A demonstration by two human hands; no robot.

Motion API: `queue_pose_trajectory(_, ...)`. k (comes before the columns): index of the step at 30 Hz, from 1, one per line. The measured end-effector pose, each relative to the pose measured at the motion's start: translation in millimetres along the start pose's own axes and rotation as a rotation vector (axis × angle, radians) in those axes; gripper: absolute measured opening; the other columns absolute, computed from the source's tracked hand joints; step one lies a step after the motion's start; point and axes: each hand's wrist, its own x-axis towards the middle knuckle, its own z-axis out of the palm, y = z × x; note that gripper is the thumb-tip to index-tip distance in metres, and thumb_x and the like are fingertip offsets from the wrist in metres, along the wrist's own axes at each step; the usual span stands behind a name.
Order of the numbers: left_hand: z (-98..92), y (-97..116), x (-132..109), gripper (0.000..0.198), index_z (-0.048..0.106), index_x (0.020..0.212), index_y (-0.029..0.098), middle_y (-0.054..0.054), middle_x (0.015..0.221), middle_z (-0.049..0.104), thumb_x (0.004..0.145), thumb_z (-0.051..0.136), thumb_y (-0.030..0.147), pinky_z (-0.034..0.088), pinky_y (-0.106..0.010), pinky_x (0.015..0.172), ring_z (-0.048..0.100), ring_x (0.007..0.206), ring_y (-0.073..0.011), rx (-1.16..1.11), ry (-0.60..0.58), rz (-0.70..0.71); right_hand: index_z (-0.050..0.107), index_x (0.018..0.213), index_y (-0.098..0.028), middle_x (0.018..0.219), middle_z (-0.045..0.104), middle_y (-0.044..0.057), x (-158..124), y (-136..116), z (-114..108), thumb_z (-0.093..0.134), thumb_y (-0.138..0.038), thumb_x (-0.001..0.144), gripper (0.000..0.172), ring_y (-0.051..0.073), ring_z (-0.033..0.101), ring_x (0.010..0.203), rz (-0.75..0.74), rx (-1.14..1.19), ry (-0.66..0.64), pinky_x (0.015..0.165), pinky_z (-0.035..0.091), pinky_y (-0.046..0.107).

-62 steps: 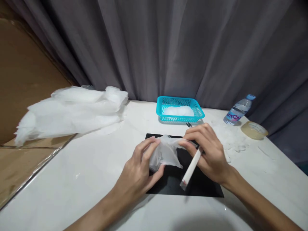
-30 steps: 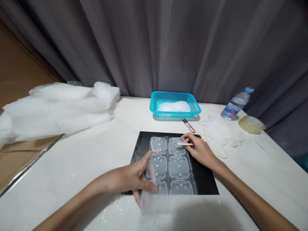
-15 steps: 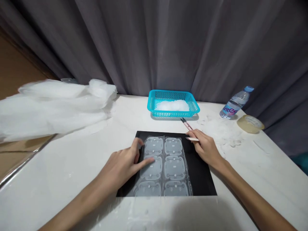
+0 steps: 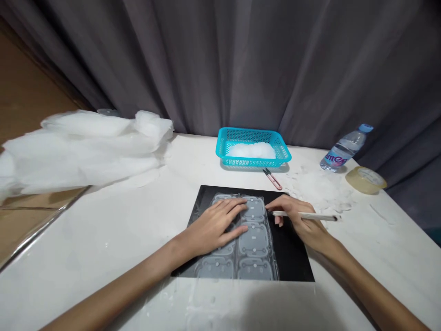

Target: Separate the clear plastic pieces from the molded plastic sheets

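My left hand (image 4: 215, 225) lies with its fingers spread on a clear plastic sheet (image 4: 253, 239) of rounded rectangular cells. The sheet rests on a black mat (image 4: 292, 257) and runs past its near edge. Pinched in my right hand (image 4: 301, 220) is a thin white pen-like tool (image 4: 319, 216), its dark tip beside the sheet's upper right edge. Small pink thread snips (image 4: 274, 179) lie on the white table (image 4: 148, 243), beyond the mat and touched by neither hand.
A blue basket (image 4: 287, 155) holding white fluffy material stands at the back. White bundled wrap (image 4: 82, 151) lies at left. At right are white scraps (image 4: 320, 188), a water bottle (image 4: 346, 149) and a tape roll (image 4: 365, 179). A grey curtain (image 4: 255, 64) hangs behind.
My left hand has moved right and flattened onto the sheet. My right hand has moved slightly down, away from the snips, and the white tool now points left from its grip.
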Motion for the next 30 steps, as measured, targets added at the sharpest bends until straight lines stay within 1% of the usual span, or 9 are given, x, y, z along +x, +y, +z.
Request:
queue_pose_trajectory(2, 0.1, -1, -1, 0.052, 0.052, 0.147, 0.022, -0.013, 0.155, 0.055, 0.103, 0.056, 0.050, 0.045, -0.051, 0.116, 0.055, 0.140, -0.0315, -0.029, 0.006, -0.027, 0.072, 0.092, -0.020, 0.084, 0.067, 0.002, 3, -3, 2, 0.043, -0.041, 0.110, 0.039, 0.014, 0.065, 0.071, 0.018, 0.001, -0.014, 0.072, 0.051, 0.030)
queue_pose_trajectory(4, 0.4, -1, -2, 0.053, 0.052, 0.147, 0.022, -0.013, 0.156, 0.054, 0.103, 0.056, 0.051, 0.045, -0.052, 0.116, 0.055, 0.140, -0.0313, -0.033, 0.009, -0.044, 0.071, 0.084, -0.020, 0.089, 0.070, 0.003, 5, -4, 6, 0.054, -0.037, 0.106, 0.032, 0.015, 0.067, 0.080, 0.017, -0.024, -0.030, 0.077, 0.051, 0.029)
queue_pose_trajectory(8, 2.0, 1, -3, 0.047, 0.056, 0.142, 0.022, -0.011, 0.154, 0.057, 0.103, 0.056, 0.049, 0.048, -0.050, 0.115, 0.058, 0.138, -0.0301, -0.018, 0.046, -0.042, 0.074, 0.100, -0.022, 0.104, 0.073, 0.004, 3, -2, 12, 0.065, -0.030, 0.100, 0.012, 0.018, 0.069, 0.098, 0.026, -0.013, -0.079, 0.089, 0.052, 0.031)
queue_pose_trajectory(11, 3.4, 6, -8, 0.037, 0.066, 0.128, 0.019, -0.012, 0.144, 0.066, 0.102, 0.059, 0.045, 0.054, -0.049, 0.109, 0.065, 0.130, -0.0315, 0.048, 0.142, -0.103, 0.076, 0.102, -0.023, 0.105, 0.074, 0.005, -1, -4, 17, 0.065, -0.029, 0.100, 0.013, 0.019, 0.070, 0.099, 0.059, 0.027, -0.104, 0.090, 0.053, 0.031)
queue_pose_trajectory(13, 4.0, 8, -11, 0.035, 0.068, 0.124, 0.018, -0.013, 0.140, 0.069, 0.101, 0.060, 0.043, 0.057, -0.050, 0.105, 0.068, 0.127, -0.0327, 0.101, 0.177, -0.147, 0.076, 0.101, -0.023, 0.103, 0.075, 0.005, -5, -8, 22, 0.065, -0.029, 0.099, 0.013, 0.019, 0.071, 0.096, 0.096, 0.043, -0.090, 0.088, 0.055, 0.031)
queue_pose_trajectory(18, 5.0, 9, -17, 0.040, 0.063, 0.131, 0.018, -0.011, 0.145, 0.065, 0.103, 0.057, 0.045, 0.057, -0.049, 0.105, 0.064, 0.132, -0.0311, 0.148, 0.138, -0.162, 0.074, 0.102, -0.023, 0.097, 0.074, 0.004, -10, -11, 32, 0.068, -0.035, 0.097, 0.014, 0.018, 0.071, 0.086, 0.181, 0.008, 0.009, 0.080, 0.056, 0.028)
queue_pose_trajectory(21, 5.5, 8, -17, 0.042, 0.062, 0.133, 0.019, -0.010, 0.148, 0.063, 0.104, 0.056, 0.047, 0.056, -0.049, 0.107, 0.061, 0.136, -0.0304, 0.139, 0.113, -0.171, 0.072, 0.098, -0.021, 0.095, 0.074, 0.004, -12, -7, 34, 0.068, -0.033, 0.098, 0.012, 0.018, 0.070, 0.083, 0.142, -0.022, 0.035, 0.079, 0.056, 0.029)
queue_pose_trajectory(25, 3.9, 9, -18, 0.044, 0.060, 0.135, 0.019, -0.011, 0.150, 0.062, 0.103, 0.056, 0.049, 0.053, -0.049, 0.111, 0.059, 0.138, -0.0296, 0.105, 0.094, -0.162, 0.068, 0.088, -0.021, 0.096, 0.073, 0.004, -14, -6, 36, 0.068, -0.028, 0.098, 0.012, 0.019, 0.070, 0.091, 0.083, -0.022, 0.030, 0.086, 0.055, 0.031)
queue_pose_trajectory(30, 0.5, 10, -17, 0.048, 0.061, 0.133, 0.016, -0.013, 0.150, 0.061, 0.102, 0.056, 0.053, 0.052, -0.050, 0.111, 0.058, 0.139, -0.0302, 0.092, 0.076, -0.169, 0.065, 0.095, -0.021, 0.098, 0.072, 0.005, -14, -8, 39, 0.064, -0.026, 0.101, 0.007, 0.019, 0.069, 0.095, 0.010, -0.087, 0.000, 0.090, 0.054, 0.035)
